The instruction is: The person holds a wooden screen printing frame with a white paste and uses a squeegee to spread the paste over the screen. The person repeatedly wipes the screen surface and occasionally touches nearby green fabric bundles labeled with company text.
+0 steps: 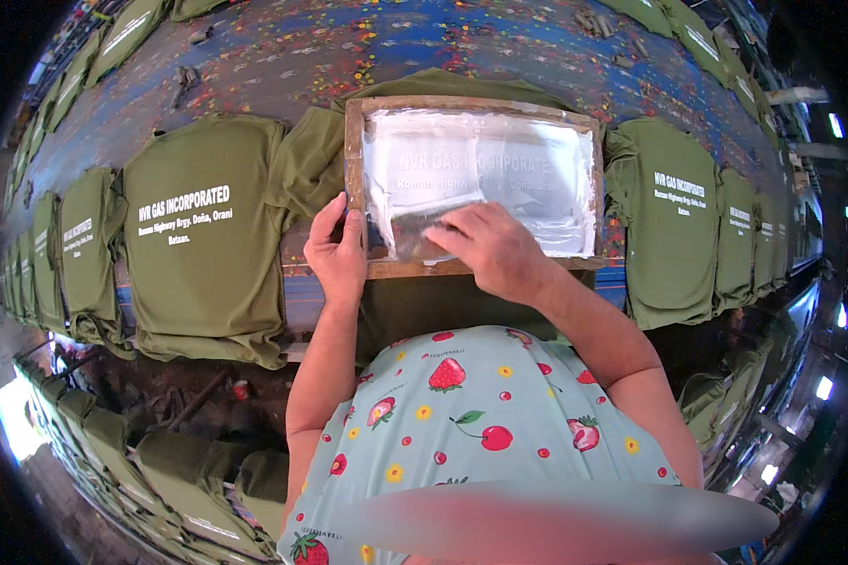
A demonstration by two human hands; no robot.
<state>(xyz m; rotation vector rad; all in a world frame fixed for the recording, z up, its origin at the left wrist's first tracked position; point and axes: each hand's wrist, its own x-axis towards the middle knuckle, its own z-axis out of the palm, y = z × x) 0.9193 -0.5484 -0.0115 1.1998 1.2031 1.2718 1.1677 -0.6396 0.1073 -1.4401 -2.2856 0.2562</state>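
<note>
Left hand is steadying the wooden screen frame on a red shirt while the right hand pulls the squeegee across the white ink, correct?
Not quite: the shirt under the wooden screen frame is olive green, not red, as the head view shows. The left hand does steady the frame, and the right hand works the squeegee across the white ink.

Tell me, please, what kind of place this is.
Probably a screen-printing workshop for shirts. A wooden-framed printing screen smeared with white ink lies on an olive shirt, the left hand gripping its frame and the right hand pressing on its mesh. Printed olive T-shirts line a long paint-spattered table.
</note>
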